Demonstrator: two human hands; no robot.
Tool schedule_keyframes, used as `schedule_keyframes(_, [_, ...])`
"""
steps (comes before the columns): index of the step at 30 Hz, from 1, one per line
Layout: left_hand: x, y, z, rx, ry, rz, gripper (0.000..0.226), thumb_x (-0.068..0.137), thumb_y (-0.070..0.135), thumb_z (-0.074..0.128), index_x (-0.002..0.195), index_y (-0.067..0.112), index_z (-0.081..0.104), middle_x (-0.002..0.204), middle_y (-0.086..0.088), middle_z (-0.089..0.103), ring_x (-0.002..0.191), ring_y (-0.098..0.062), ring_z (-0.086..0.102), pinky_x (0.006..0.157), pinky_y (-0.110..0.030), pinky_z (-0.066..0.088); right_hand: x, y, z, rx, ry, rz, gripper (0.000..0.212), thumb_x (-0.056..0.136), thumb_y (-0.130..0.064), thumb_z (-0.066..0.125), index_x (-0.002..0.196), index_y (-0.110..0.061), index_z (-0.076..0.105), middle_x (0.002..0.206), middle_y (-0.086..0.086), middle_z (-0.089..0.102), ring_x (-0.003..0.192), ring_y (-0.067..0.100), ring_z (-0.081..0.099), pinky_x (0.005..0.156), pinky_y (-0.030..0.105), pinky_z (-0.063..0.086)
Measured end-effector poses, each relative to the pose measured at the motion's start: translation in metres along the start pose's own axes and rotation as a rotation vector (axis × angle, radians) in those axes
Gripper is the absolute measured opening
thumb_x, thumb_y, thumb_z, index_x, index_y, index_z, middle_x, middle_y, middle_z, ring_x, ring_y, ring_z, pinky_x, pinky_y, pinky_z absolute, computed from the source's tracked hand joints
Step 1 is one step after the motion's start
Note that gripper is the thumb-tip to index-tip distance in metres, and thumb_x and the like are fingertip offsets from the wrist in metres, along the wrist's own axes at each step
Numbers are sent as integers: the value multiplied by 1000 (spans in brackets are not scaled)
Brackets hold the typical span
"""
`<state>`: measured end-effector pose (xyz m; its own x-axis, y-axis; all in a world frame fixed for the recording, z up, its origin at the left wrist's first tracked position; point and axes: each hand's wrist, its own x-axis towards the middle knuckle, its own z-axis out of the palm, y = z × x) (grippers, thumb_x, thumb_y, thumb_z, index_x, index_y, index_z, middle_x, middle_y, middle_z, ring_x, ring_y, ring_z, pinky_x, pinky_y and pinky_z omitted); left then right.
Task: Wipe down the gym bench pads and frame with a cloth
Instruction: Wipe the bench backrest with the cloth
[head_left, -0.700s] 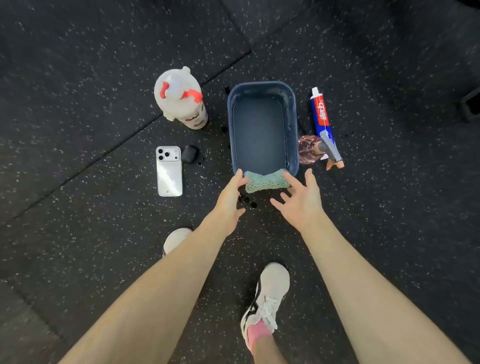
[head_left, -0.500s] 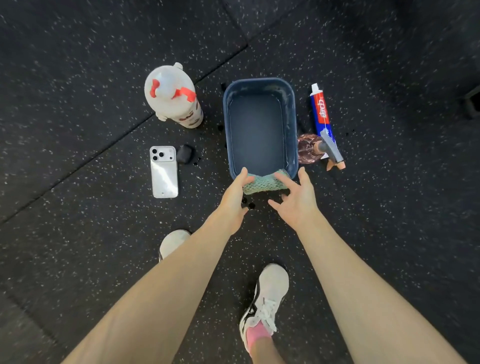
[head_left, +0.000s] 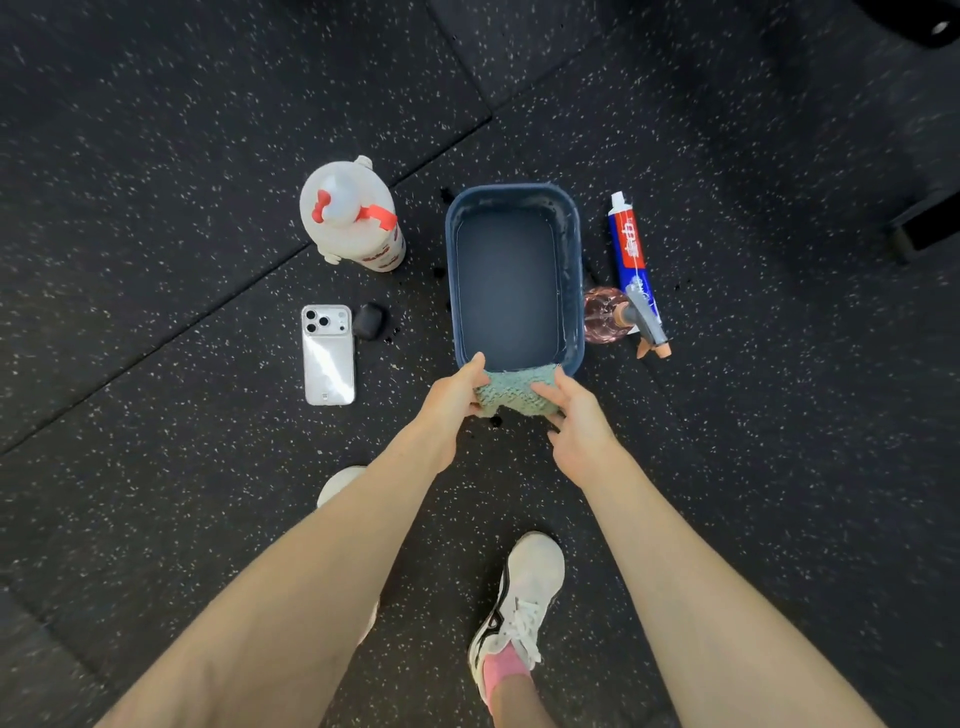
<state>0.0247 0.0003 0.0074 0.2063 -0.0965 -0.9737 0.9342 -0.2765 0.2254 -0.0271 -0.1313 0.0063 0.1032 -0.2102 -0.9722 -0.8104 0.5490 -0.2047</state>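
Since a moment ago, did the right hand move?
Yes. The right hand slid a little left along the tub's near rim, and its fingers now pinch the cloth.

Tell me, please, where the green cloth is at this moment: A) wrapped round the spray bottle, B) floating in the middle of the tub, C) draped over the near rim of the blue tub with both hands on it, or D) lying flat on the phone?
C: the green cloth hangs over the near rim of the blue tub, with the left hand and the right hand holding its two ends.
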Motion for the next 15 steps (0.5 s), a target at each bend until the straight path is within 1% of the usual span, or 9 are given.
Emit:
schedule_keyframes(3, [-26,11,-9,75,5,29,46,93,52,48,119,18,66,135,-5,54,125,-21,48,105,-38,23,-30,-5,1,-38,69,-10,25,97,-33,51,95,-17,70,129,4,60,123,20,47,106,35,25])
schedule_keyframes(5, [-45,18,-13,106,25,69,39,92,47,55,112,17,70,128,-4,59,120,-20,52,94,-30,27,-58,-9,0,-58,139,-52,19,93,-22,59,99,-8,70,106,1,64,95,14,55,89,26,32])
schedule_keyframes(7, [-68,25,-16,127,58,139,31,91,39,60,103,12,71,114,-2,66,106,-16,58,81,-23,32,-90,-15,1,-70,174,-108,18,86,-14,68,100,-3,66,85,-1,62,73,7,53,67,22,38])
schedule_keyframes(8, [-83,29,-18,144,76,185,28,91,35,62,101,11,71,108,-1,67,100,-14,58,77,-22,34,-105,-18,0,-74,172,-133,16,84,-13,70,97,-4,65,81,-3,61,70,5,53,60,21,38])
schedule_keyframes(9, [-100,33,-20,159,90,232,26,90,32,64,102,11,72,105,-1,69,98,-14,60,79,-23,37,-124,-23,1,-82,162,-150,14,84,-13,70,96,-6,66,79,-4,62,70,5,54,56,19,38])
schedule_keyframes(10, [-118,37,-22,169,100,275,23,89,29,65,100,11,73,104,-2,70,97,-14,62,83,-24,40,-141,-28,-1,-89,152,-170,12,85,-12,70,95,-6,67,79,-4,63,70,5,56,53,17,40])
schedule_keyframes(12, [-158,46,-28,182,111,333,9,86,24,69,88,17,74,96,-2,72,89,-13,64,89,-28,45,-178,-39,-4,-96,121,-201,10,86,-7,68,96,-6,70,79,-2,65,68,6,59,48,14,43])
schedule_keyframes(14, [-201,57,-32,220,111,394,5,84,21,71,79,21,72,91,-1,73,83,-11,65,88,-28,49,-217,-48,-6,-134,88,-279,11,87,-4,66,95,-6,72,81,-1,67,70,7,60,49,11,46])
schedule_keyframes(15, [-224,64,-33,253,104,428,4,84,19,71,81,20,73,92,0,73,82,-10,65,86,-26,50,-239,-53,-7,-147,73,-340,10,87,-4,66,94,-7,73,82,-1,67,72,8,60,50,9,45])
